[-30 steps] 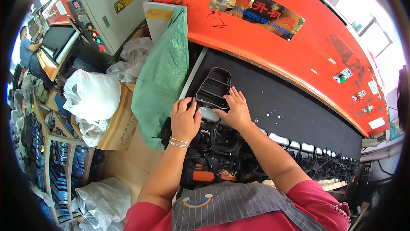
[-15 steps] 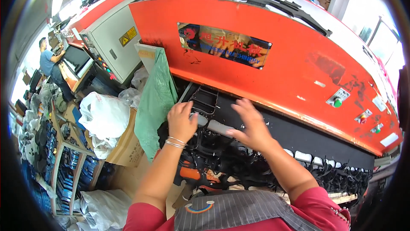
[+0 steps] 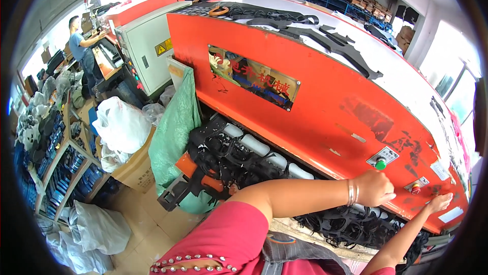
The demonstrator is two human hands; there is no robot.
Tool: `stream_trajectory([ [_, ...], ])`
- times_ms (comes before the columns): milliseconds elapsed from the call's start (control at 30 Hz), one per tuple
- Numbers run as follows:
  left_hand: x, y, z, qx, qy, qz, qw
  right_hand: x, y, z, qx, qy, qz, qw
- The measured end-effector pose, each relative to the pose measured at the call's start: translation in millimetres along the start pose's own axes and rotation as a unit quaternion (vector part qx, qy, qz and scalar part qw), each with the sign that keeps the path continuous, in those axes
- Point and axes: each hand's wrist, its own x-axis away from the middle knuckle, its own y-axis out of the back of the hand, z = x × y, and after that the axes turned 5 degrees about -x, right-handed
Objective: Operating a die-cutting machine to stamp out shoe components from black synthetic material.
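My left hand [image 3: 373, 188], with silver bangles at the wrist, is curled into a fist in front of the red press machine [image 3: 315, 122]. It hangs just below a green push button [image 3: 380, 164], apart from it as far as I can see. My right hand [image 3: 439, 202], fingers stretched out, is at the lower right of the panel, beside a red knob [image 3: 416, 188]. It covers whatever lies behind it. Black cut-out scraps [image 3: 244, 166] hang in a tangle along the machine's front, below a row of whitish blocks [image 3: 255, 145].
A green sheet [image 3: 173, 127] drapes at the machine's left end. Beside it, a white plastic bag [image 3: 122, 125] rests in a cardboard box [image 3: 137, 166]. A grey control cabinet [image 3: 145, 46] stands behind. Another person [image 3: 84, 46] works at the far left.
Both hands have moved far right, from the bed under the press to its button panel. My left hand has closed into a fist. The view has shifted, and the black metal frame is out of sight.
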Motion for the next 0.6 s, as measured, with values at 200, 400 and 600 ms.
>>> stream_trajectory([
  [200,-29.2,-0.9,18.0,-0.266,0.089,0.119,0.952,-1.7,-20.4,7.7,0.014,-0.057,-0.019,0.998],
  [400,128.8,45.5,-26.7,-0.138,0.298,0.135,0.935,1.1,58.3,42.0,-0.226,-0.130,0.046,0.964],
  [600,268.3,51.5,-66.4,-0.268,0.324,0.090,0.903,-13.0,59.6,134.8,-0.174,0.349,-0.005,0.921],
])
